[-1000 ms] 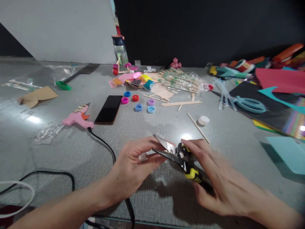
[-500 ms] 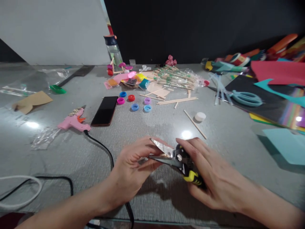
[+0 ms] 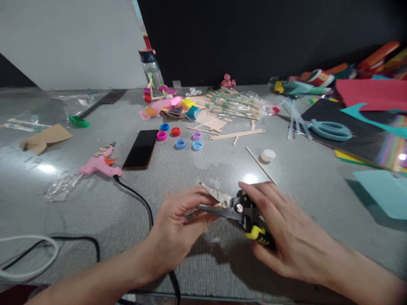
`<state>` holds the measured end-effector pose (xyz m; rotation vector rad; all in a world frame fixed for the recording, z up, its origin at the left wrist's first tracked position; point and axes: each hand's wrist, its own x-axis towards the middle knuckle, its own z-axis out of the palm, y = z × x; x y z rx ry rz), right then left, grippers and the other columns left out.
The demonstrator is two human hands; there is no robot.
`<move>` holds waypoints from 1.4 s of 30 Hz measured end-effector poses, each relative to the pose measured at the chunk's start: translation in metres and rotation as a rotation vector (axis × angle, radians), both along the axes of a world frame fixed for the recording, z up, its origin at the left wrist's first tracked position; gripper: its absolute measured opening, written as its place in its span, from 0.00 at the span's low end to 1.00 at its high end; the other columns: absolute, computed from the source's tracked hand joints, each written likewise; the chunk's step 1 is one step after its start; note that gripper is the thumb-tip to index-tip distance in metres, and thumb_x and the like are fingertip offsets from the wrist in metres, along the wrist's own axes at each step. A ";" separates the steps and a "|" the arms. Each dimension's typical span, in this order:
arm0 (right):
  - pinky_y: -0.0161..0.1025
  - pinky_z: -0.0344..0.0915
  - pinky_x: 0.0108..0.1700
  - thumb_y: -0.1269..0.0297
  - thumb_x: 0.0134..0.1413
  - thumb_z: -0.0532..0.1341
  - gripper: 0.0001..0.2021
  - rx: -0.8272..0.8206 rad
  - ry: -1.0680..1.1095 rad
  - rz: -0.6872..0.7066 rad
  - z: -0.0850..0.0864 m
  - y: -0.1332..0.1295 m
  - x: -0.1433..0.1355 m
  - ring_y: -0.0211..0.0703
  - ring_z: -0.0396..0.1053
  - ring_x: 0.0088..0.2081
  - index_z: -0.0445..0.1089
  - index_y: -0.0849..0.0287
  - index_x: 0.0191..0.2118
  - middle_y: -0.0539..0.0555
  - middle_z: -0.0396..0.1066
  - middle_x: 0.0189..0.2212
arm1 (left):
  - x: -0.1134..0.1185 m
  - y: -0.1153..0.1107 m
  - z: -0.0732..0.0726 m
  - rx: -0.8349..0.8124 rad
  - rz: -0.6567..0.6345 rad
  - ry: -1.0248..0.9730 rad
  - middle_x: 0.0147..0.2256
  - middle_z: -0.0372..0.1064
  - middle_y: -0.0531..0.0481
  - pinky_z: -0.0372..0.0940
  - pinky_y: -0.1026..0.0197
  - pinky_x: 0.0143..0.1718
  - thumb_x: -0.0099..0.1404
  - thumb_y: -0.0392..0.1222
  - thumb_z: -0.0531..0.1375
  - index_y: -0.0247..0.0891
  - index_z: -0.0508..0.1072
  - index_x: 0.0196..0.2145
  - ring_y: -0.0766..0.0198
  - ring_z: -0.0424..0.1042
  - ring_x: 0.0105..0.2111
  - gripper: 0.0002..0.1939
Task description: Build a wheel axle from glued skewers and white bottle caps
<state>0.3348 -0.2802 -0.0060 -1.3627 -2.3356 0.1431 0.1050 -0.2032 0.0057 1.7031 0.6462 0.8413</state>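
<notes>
Hardly anything has moved since a second ago beyond a slight swing of the view. Nearest, the left hand (image 3: pixel 182 220) pinches a small pale piece (image 3: pixel 218 206), mostly hidden, at the parted blades of black-and-yellow snips (image 3: pixel 239 208); the right hand (image 3: pixel 288 235) is wrapped round their handles. Beyond lie a thin wooden stick (image 3: pixel 261 166) beside a white bottle cap (image 3: pixel 268 156), then a pink glue gun (image 3: pixel 99 165) left of a smartphone (image 3: pixel 140 150). Six coloured caps (image 3: pixel 180 144) sit to its right; a drinking bottle (image 3: pixel 151 70) stands farther back.

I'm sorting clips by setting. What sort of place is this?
Probably a craft workspace, though whether home or classroom I can't tell: a pink glue gun, blue-handled scissors and loose wooden sticks show it.
</notes>
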 end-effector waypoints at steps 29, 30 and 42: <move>0.52 0.76 0.42 0.72 0.50 0.56 0.28 0.101 -0.070 -0.041 -0.008 0.003 -0.002 0.59 0.72 0.44 0.54 0.69 0.58 0.69 0.70 0.44 | 0.008 0.001 -0.006 -0.089 0.081 -0.006 0.36 0.80 0.51 0.70 0.59 0.44 0.66 0.37 0.64 0.42 0.81 0.34 0.61 0.76 0.38 0.05; 0.50 0.76 0.40 0.73 0.51 0.55 0.26 0.115 -0.062 -0.028 -0.009 0.003 -0.001 0.57 0.73 0.42 0.54 0.67 0.57 0.68 0.71 0.43 | 0.008 0.002 -0.005 -0.101 0.082 -0.014 0.37 0.80 0.51 0.71 0.58 0.45 0.66 0.38 0.64 0.42 0.81 0.34 0.61 0.77 0.39 0.05; 0.50 0.71 0.37 0.62 0.62 0.58 0.19 0.017 -0.026 -0.283 -0.010 0.009 0.012 0.56 0.74 0.38 0.58 0.63 0.55 0.63 0.72 0.41 | 0.005 0.003 0.003 -0.156 0.107 -0.091 0.39 0.78 0.50 0.68 0.62 0.44 0.64 0.40 0.67 0.44 0.83 0.33 0.64 0.74 0.41 0.03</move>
